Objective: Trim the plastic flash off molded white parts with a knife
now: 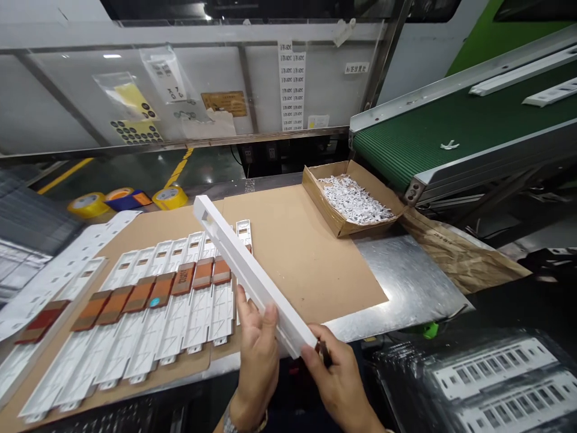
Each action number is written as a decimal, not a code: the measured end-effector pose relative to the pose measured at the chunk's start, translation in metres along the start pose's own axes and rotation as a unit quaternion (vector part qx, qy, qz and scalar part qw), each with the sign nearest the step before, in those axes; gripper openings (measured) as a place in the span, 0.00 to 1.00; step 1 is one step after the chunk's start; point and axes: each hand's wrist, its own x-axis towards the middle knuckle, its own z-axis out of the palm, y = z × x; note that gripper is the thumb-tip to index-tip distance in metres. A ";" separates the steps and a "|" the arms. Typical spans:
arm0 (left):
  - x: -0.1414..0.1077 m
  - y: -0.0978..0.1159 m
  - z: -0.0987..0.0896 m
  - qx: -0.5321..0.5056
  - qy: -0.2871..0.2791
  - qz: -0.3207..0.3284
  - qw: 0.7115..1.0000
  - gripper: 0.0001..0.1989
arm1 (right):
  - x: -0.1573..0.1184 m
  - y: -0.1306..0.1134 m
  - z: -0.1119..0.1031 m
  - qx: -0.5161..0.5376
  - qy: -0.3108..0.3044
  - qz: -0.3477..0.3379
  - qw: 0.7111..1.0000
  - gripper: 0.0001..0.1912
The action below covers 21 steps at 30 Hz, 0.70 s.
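A long, narrow white plastic panel [246, 264] is held up at a slant over the table's front edge. My left hand [259, 343] is closed around its lower half from beneath, thumb on the near face. At the panel's lower end is my right hand [338, 376], its thumb and forefinger against the end. A small dark object [323, 353] shows between the fingers of that hand; its kind is mostly hidden. To the left, several similar white panels [175, 325] lie side by side, with reddish-brown blocks [183, 279] resting across them.
Small white pieces fill a cardboard box [327, 210] at the back right. Beyond it slopes a green conveyor belt [428, 135] carrying white parts. Tape rolls [169, 197] stand at the back left. Packed white panels [496, 367] lie at the lower right. Cardboard [288, 240] covers the metal table [406, 276].
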 end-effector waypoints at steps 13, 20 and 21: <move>0.003 -0.003 -0.025 -0.075 -0.086 -0.097 0.989 0.32 | 0.012 0.007 -0.005 0.254 -0.087 0.143 0.953 0.26; 0.013 -0.007 -0.032 -0.043 0.060 -0.003 0.997 0.31 | -0.005 0.011 -0.020 -0.219 0.063 -0.121 0.966 0.14; 0.012 -0.007 -0.031 -0.034 0.062 0.009 0.997 0.31 | -0.007 0.010 -0.019 -0.262 0.067 -0.154 0.950 0.12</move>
